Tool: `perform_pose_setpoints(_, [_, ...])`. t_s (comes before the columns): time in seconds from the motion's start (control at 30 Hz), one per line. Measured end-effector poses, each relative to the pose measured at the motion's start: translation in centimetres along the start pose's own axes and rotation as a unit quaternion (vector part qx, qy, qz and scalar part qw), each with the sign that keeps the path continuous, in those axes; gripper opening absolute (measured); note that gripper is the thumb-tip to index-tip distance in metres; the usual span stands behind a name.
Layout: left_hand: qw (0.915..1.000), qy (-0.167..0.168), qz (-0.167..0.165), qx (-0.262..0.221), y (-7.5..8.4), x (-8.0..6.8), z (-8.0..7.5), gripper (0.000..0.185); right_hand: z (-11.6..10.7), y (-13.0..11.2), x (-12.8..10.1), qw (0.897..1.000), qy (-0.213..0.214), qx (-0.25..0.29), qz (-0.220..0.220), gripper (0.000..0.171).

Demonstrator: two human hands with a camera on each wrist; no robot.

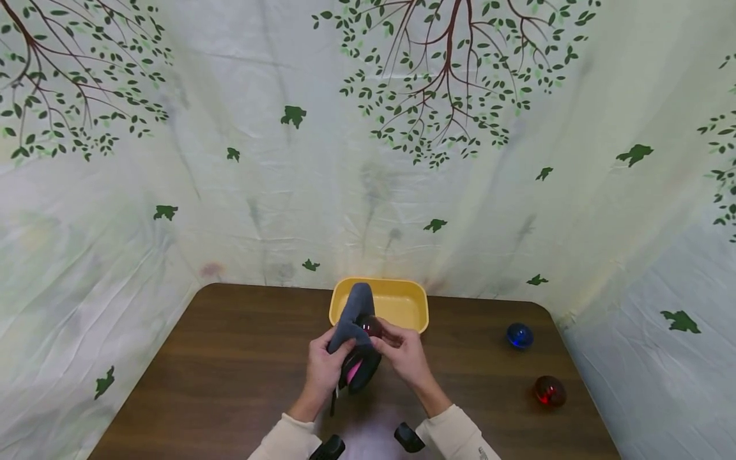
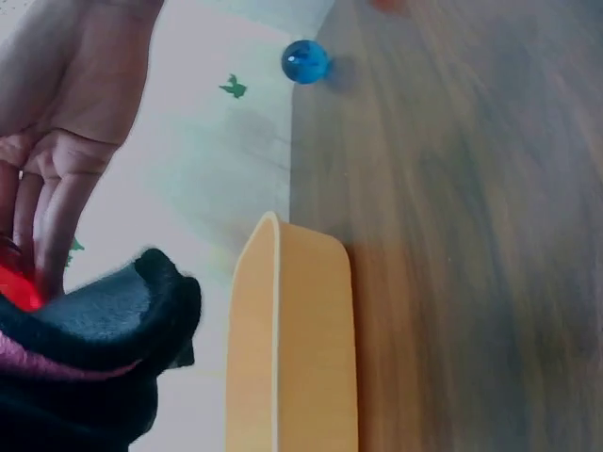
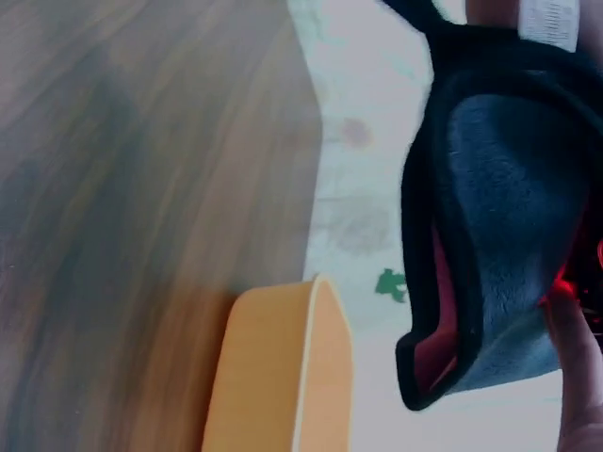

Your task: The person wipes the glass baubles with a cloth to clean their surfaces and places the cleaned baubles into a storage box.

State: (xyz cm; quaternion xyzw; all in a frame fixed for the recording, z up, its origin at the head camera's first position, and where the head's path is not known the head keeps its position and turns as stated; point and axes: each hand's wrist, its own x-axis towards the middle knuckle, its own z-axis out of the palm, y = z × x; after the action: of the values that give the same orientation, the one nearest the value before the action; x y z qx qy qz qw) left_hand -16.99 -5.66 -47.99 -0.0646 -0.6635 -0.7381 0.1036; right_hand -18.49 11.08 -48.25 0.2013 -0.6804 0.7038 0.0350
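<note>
A dark grey cloth piece (image 1: 356, 310) with black edging, pink lining and a strap is held up in front of the yellow tub. My left hand (image 1: 325, 365) grips its near left side, thumb on the grey face. A dark red glass ball (image 1: 370, 327) lies against the cloth, pinched by my right hand (image 1: 409, 359) from the right. In the right wrist view a white tag (image 3: 549, 23) hangs at the cloth's (image 3: 513, 188) upper edge, and a fingertip presses beside a red glow. The left wrist view shows the cloth's (image 2: 104, 301) folded end and the right hand's (image 2: 71, 113) extended fingers.
The yellow tub (image 1: 427, 310) stands at the back edge of the brown wooden table (image 1: 247, 358). A blue glass ball (image 1: 520, 335) and another dark red ball (image 1: 550, 391) lie at the right. A leaf-printed curtain (image 1: 276, 191) hangs behind and along both sides.
</note>
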Motion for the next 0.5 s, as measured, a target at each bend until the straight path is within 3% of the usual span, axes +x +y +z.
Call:
perform_pose_setpoints(0.17, [0.9984,0.016,-0.036,-0.040,0.1,0.3,0.1,0.024,-0.5,0.7,0.0,0.995,-0.052,-0.001,-0.090,0.058])
perform_pose_setpoints(0.27, [0.9975,0.008,-0.051,-0.048,0.2,0.2,0.0,0.026,-0.6,1.0,0.0,0.990,-0.056,-0.011,-0.127,0.058])
perform_pose_setpoints(0.37, [0.9984,-0.009,-0.043,-0.037,0.1,0.1,0.0,0.026,-0.4,0.6,-0.2,0.996,-0.024,-0.024,-0.088,0.052])
perform_pose_setpoints(0.5, [0.9987,-0.037,0.030,0.016,-0.2,0.0,0.2,0.041,0.1,0.0,-0.3,0.999,0.027,-0.013,0.012,0.041])
